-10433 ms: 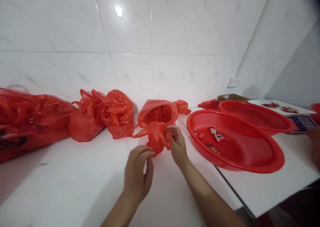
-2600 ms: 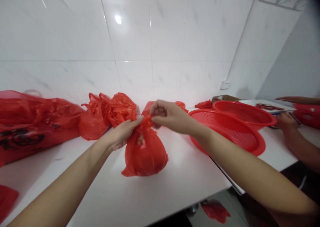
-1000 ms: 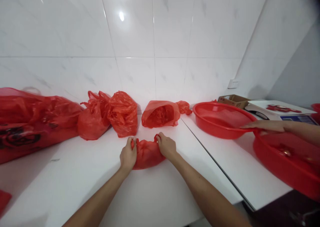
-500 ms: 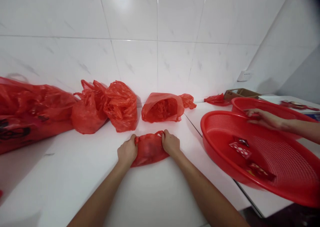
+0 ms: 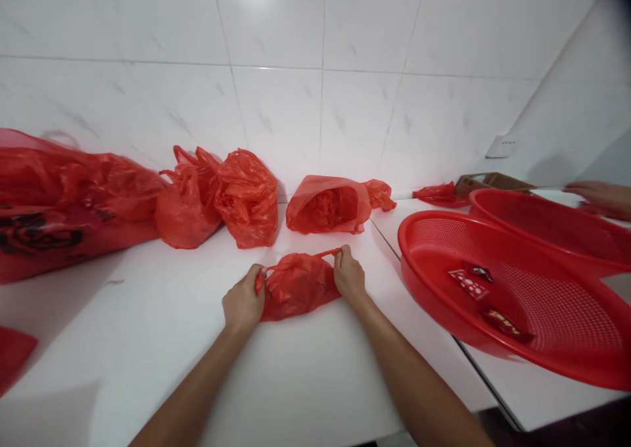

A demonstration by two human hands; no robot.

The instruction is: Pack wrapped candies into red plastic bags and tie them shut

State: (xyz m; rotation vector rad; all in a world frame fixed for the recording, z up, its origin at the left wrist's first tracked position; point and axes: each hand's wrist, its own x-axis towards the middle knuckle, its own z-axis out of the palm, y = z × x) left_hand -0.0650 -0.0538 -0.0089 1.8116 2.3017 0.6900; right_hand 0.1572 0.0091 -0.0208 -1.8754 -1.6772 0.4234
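A small red plastic bag [image 5: 300, 286] lies on the white table in front of me, its contents hidden. My left hand [image 5: 244, 299] is closed on the bag's left handle. On the other side, my right hand [image 5: 350, 273] pinches the right handle, which is pulled out into a taut strip. Behind the bag sits an open-mouthed red bag [image 5: 328, 205] stuffed with crumpled red plastic.
Full red bags [image 5: 249, 200] stand along the tiled wall, with a large printed bag [image 5: 64, 210] at the left. A red basket [image 5: 409, 263] to the right holds several small packets. Behind are a second basket [image 5: 547, 227], a cardboard box [image 5: 488, 183] and another person's hand [image 5: 601, 197].
My hands have drawn further apart, stretching the bag's handles outward. The other person's hand has left the red baskets and moved back and right. The view has shifted slightly.
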